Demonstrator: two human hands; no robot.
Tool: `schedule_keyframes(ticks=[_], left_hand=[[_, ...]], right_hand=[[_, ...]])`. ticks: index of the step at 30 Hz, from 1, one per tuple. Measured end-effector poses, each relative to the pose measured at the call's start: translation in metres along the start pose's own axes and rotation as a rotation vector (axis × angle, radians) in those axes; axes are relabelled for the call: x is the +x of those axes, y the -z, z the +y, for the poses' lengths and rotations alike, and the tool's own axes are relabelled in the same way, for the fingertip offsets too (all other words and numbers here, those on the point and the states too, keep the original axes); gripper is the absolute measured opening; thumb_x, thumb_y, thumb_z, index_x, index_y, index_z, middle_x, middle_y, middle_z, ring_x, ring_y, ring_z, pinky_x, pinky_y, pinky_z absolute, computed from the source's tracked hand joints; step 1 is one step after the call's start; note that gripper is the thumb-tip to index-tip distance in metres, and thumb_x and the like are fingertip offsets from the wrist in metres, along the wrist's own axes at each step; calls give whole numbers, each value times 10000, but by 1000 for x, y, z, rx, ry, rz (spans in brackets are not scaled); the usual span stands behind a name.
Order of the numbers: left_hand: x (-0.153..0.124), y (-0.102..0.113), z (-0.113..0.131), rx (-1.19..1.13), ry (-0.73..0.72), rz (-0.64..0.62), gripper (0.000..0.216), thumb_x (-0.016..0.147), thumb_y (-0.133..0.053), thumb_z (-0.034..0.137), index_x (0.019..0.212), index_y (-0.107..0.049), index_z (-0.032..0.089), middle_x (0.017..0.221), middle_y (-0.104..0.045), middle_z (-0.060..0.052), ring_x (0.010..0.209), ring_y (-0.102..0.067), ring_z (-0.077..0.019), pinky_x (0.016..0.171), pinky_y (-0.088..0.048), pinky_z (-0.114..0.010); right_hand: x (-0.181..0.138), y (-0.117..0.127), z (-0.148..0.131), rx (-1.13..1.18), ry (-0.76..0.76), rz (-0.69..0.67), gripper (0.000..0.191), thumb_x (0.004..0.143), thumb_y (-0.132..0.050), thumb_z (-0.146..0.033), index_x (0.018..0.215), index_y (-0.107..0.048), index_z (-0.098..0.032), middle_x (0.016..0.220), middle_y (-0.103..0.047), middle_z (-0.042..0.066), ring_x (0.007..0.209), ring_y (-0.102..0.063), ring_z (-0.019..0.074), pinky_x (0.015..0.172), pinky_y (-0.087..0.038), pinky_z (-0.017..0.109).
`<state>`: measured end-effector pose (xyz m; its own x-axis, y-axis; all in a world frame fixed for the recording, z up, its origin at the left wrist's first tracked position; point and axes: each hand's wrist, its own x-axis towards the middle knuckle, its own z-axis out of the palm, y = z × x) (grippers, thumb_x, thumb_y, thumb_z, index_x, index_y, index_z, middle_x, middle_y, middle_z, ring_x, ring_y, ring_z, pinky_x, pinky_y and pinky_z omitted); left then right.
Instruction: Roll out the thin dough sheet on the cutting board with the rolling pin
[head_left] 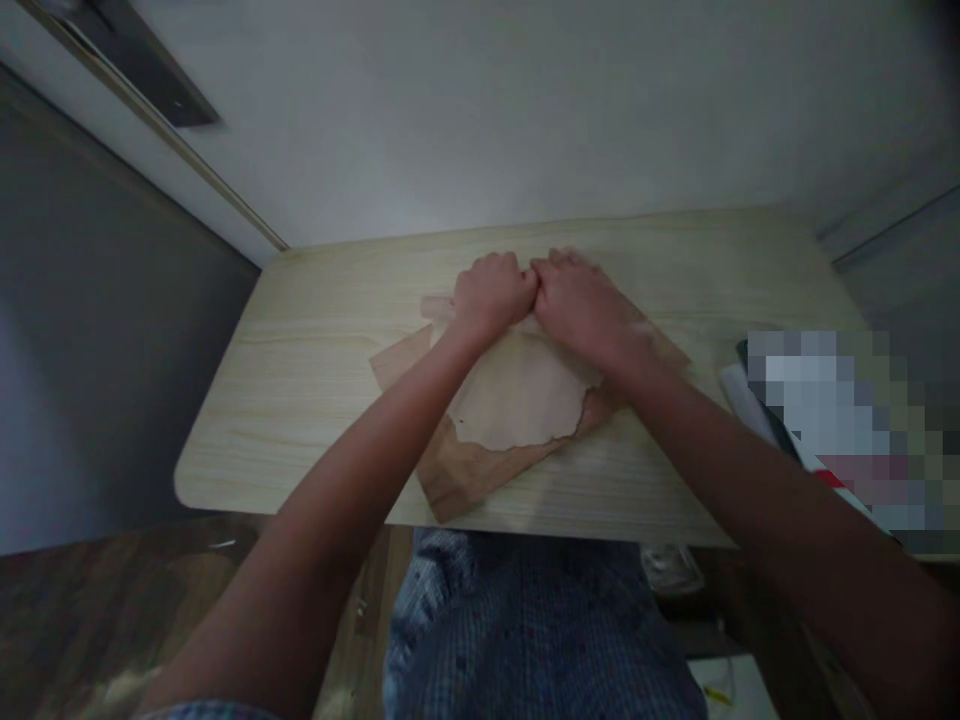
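A thin, pale sheet of dough [521, 390] with a ragged, darker near edge lies on a brown wood-grained board [469, 475]. The board sits at a slant on a light wooden table [315, 400]. Across the far part of the dough lies a rolling pin, mostly covered by my hands; its pale left end [435, 307] shows. My left hand [495, 285] is closed over the pin. Right beside it, thumbs nearly touching, my right hand [577, 300] is also closed on the pin. The fingertips of both hands are hidden from above.
A pale wall [525, 120] stands behind the table. On the table's right side lie a white roll [748, 405] and a blurred-out item [832, 430] with a dark edge. Below the right front edge is a clear plastic container [671, 570].
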<state>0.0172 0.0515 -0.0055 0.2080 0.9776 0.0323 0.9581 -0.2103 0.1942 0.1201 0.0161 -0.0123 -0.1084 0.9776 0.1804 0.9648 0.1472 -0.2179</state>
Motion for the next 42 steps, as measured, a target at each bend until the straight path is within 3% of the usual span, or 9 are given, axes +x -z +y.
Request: schedule_keyframes(ticks=[7, 12, 16, 20, 23, 28, 33, 37, 42], left_hand=[[-3, -1, 1, -4, 59, 123, 380, 819, -336, 337, 945, -630, 131, 989, -645, -138, 930, -589, -254, 751, -444, -342], [-30, -2, -1, 38, 26, 186, 386, 835, -287, 265, 895, -641, 121, 954, -654, -137, 928, -585, -267, 735, -435, -365], [-55, -4, -6, 88, -56, 222, 393, 870, -257, 245, 894, -632, 128, 952, -656, -116, 930, -582, -244, 829, -392, -392], [-79, -5, -12, 128, -121, 281, 382, 896, -249, 242, 955, -609, 131, 1097, -619, -112, 1062, -521, -237, 950, -306, -421], [-96, -5, -15, 133, -154, 274, 363, 903, -253, 236, 952, -600, 137, 1143, -600, -110, 1036, -537, -220, 983, -278, -433], [-126, -6, -22, 157, -213, 322, 311, 899, -302, 254, 999, -571, 134, 1127, -602, -105, 1028, -535, -224, 997, -291, -421], [-154, -11, -28, 150, -230, 351, 353, 897, -332, 295, 1106, -521, 82, 1140, -584, -135, 1111, -484, -258, 1008, -306, -416], [-161, -13, -30, 126, -241, 351, 408, 898, -335, 306, 1172, -484, 43, 1210, -548, -167, 1171, -453, -267, 1021, -309, -416], [-147, -12, -29, 121, -238, 303, 442, 909, -291, 297, 1225, -453, 33, 1290, -491, -167, 1200, -440, -248, 1038, -293, -406]], right_hand=[[2, 0, -1, -46, -15, 1, 394, 878, -246, -210, 978, -613, -105, 1080, -607, 164, 1062, -498, 253, 882, -366, 391], [-21, 3, -14, -71, -23, 19, 411, 888, -228, -216, 1019, -601, -105, 1154, -588, 155, 1098, -487, 273, 901, -345, 411], [-46, 4, -26, -82, -15, 35, 421, 906, -206, -234, 1041, -589, -124, 1187, -578, 135, 1067, -521, 251, 857, -379, 395], [-67, 1, -33, -102, 27, 87, 406, 912, -230, -253, 1055, -590, -131, 1230, -558, 119, 1112, -498, 246, 915, -341, 411], [-81, 0, -36, -98, 78, 130, 388, 913, -251, -240, 1091, -576, -124, 1230, -558, 124, 1138, -479, 238, 947, -314, 400], [-108, -2, -43, -75, 150, 181, 355, 908, -307, -253, 1137, -553, -137, 1153, -601, 120, 1016, -541, 229, 887, -366, 364], [-132, -5, -48, -54, 192, 218, 367, 886, -383, -242, 1210, -514, -130, 1250, -544, 119, 1143, -472, 238, 984, -307, 385], [-139, -5, -47, -49, 224, 212, 386, 892, -360, -224, 1232, -503, -108, 1303, -499, 125, 1200, -431, 241, 1007, -294, 396], [-125, -5, -42, -28, 219, 199, 394, 895, -356, -230, 1241, -496, -104, 1318, -487, 115, 1208, -429, 239, 1007, -305, 394]])
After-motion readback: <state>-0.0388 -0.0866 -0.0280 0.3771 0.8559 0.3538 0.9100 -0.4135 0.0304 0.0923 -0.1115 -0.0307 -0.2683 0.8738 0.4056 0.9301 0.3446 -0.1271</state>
